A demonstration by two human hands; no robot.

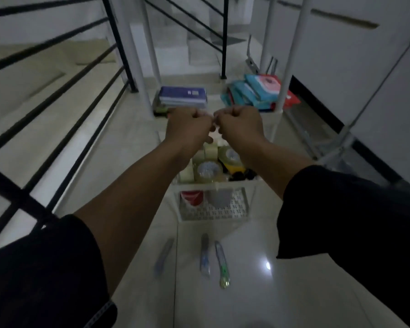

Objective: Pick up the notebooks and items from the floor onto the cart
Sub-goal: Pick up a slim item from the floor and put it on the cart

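Both arms are stretched forward over a white tiered cart (251, 204). My left hand (187, 129) and my right hand (240, 125) are closed into fists side by side, knuckles almost touching, with nothing visible in them. A stack of blue notebooks (182, 97) lies beyond my left hand, between the cart's white poles (149, 91). Teal and red packets (253, 91) lie beyond my right hand. I cannot tell whether these rest on the floor or on a shelf. Three utility knives (205, 254) lie on the glossy floor in front of the cart.
The cart's tray holds tape rolls (207, 170) and small boxes; a lower basket holds a red item (191, 197). A black stair railing (57, 114) runs along the left, a white wall with a dark skirting (341, 119) along the right. Steps rise behind the cart.
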